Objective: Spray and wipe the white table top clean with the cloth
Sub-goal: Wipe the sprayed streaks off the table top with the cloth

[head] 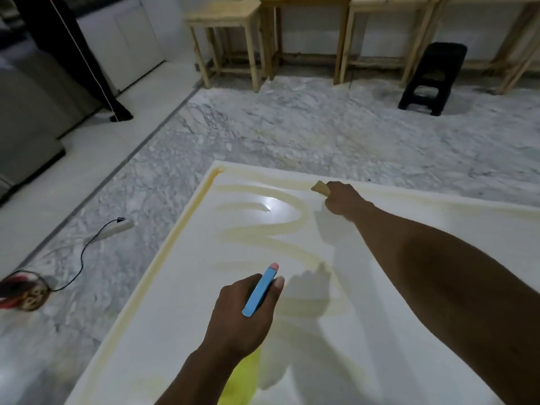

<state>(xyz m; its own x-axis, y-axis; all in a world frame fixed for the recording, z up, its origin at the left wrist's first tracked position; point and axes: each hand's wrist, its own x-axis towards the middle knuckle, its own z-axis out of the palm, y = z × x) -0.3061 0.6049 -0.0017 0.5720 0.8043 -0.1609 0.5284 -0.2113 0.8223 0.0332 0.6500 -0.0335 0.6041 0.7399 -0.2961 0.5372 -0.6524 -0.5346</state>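
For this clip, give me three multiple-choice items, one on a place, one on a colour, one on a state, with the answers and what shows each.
1. Where on the white table top is the crumpled tan cloth?
A. near the far edge
B. at the near left corner
C. on the floor

2. What colour is the tip of the slim blue spray bottle?
A. green
B. pink
C. black

3. What is the surface like at the far left of the table?
A. wiped spotless
B. covered with paper
C. streaked with yellowish smears

Answers:
1. A: the right hand presses the cloth down close to the far edge.
2. B: a pink cap sits on the bottle's upper end, above the fingers of the left hand.
3. C: curved yellowish trails cross the top and run along its left rim.
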